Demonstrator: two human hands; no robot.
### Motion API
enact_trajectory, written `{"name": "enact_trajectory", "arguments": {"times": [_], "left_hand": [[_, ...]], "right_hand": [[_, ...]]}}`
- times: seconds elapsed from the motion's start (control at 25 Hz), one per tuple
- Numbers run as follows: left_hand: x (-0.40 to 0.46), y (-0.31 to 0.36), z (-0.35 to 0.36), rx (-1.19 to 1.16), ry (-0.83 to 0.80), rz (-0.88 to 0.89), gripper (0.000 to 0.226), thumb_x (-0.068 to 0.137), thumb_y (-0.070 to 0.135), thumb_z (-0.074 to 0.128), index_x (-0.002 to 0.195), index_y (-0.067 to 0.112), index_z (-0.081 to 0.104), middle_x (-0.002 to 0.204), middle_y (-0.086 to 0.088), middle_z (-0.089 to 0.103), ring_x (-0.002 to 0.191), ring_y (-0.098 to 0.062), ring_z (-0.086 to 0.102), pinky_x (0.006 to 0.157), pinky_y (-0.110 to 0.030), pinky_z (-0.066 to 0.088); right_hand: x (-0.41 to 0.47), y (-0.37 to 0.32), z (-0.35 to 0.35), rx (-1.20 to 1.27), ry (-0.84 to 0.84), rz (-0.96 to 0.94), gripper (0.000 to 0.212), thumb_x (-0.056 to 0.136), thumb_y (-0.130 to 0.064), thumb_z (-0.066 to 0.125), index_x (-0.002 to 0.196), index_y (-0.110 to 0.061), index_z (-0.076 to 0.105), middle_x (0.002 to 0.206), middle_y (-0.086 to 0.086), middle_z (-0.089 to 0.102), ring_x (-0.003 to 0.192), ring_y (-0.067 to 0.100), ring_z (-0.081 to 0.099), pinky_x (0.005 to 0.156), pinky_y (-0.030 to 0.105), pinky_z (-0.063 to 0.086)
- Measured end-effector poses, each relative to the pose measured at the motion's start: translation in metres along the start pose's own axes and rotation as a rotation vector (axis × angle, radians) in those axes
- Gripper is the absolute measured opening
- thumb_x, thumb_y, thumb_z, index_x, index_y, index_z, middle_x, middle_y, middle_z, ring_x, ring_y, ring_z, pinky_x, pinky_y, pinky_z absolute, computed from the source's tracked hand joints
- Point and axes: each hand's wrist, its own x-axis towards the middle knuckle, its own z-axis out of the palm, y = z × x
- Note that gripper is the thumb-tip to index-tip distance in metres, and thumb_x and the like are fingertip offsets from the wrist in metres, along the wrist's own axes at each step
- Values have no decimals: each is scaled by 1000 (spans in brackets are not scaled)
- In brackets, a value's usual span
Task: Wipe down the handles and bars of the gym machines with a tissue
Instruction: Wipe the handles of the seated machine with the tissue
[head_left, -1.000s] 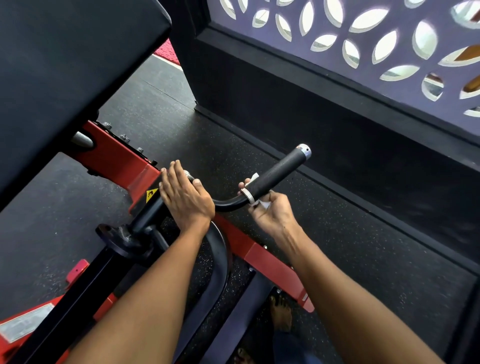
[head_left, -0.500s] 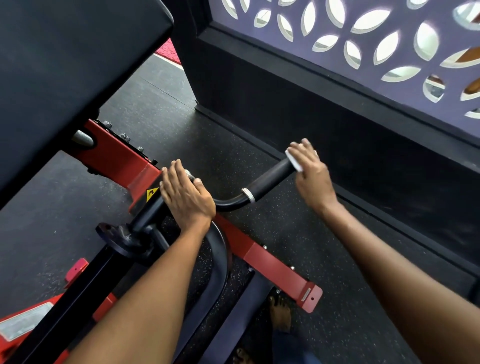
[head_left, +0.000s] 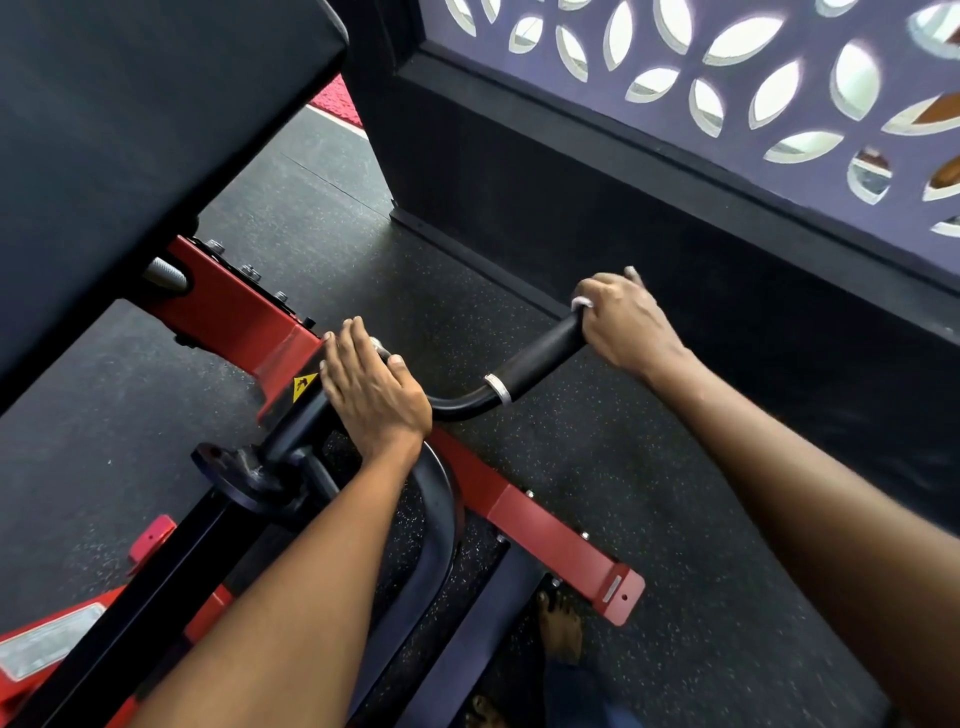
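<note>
Tissue (head_left: 581, 303), white and crumpled, shows as a small wad at centre right of the frame, pinched under the right hand (head_left: 626, 325), whose fingers curl round the far end of the handle (head_left: 535, 361). This handle is a curved black bar with a matte foam grip and a silver collar (head_left: 498, 388). Left hand (head_left: 371, 392) rests flat, fingers relaxed, on the bar's base beside the glossy red frame (head_left: 244, 325).

Speckled floor (head_left: 597, 467) — red frame (head_left: 545, 525), foot (head_left: 560, 626)
</note>
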Motion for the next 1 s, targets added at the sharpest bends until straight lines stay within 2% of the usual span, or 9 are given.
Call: {"name": "enact_trajectory", "arguments": {"times": [0.08,0.2,0.36,0.52,0.64,0.72,0.8,0.92,1.0], "left_hand": [[0,0,0,0,-3,0,64,90,30,30,151,10,26,157,-8,27,147,-24,15,118,-40,6],[0,-1,0,-6,-3,3,63,91,29,31,151,9,26,157,-9,27,147,-25,15,118,-40,6],[0,-2,1,-8,1,-4,63,90,28,32,150,9,27,156,-9,28,147,-25,15,118,-40,7],[0,-2,2,-15,4,-3,62,91,28,33,150,10,27,156,-8,28,147,-25,15,118,-41,7],[0,-2,2,-17,13,-4,62,90,28,33,150,10,28,156,-8,29,147,-24,16,118,-41,7],[0,-1,2,-25,14,-1,62,90,28,33,150,10,29,156,-8,30,147,-24,16,118,-40,7],[0,-1,2,-25,16,0,63,90,28,33,150,10,29,155,-7,30,147,-24,16,118,-40,6],[0,-3,4,-18,21,-4,62,90,28,33,149,11,30,155,-7,31,146,-24,17,118,-39,7],[0,-2,4,-19,25,-2,62,90,28,34,149,11,30,155,-7,31,146,-24,18,118,-40,8]], "right_hand": [[5,-19,3,-97,-204,-43,28,91,-17,38,68,-13,53,85,5,61,91,23,60,107,33,27],[-3,-68,8,-121,-383,-40,30,92,-23,35,66,-16,50,78,6,59,85,28,61,78,30,41],[-57,-76,33,311,-147,-306,24,83,-3,43,90,-9,65,95,4,67,98,18,60,98,24,36],[-81,-59,17,973,177,119,33,85,7,45,91,-13,69,100,3,66,97,9,60,90,23,44],[-54,-47,7,1402,183,479,29,91,6,46,105,-15,59,117,11,52,103,24,60,81,38,57],[-45,-45,6,1237,153,503,31,89,3,51,110,-20,53,122,12,42,99,27,61,64,36,60],[-45,-42,9,962,130,433,28,88,-5,57,107,-25,54,116,9,39,97,25,59,59,29,59],[-51,-34,2,735,-20,307,30,81,-22,72,108,-22,60,126,4,30,108,19,47,83,26,52],[-53,-23,2,456,-128,168,44,79,-13,73,119,-17,55,137,3,22,107,19,45,90,29,47]]}}
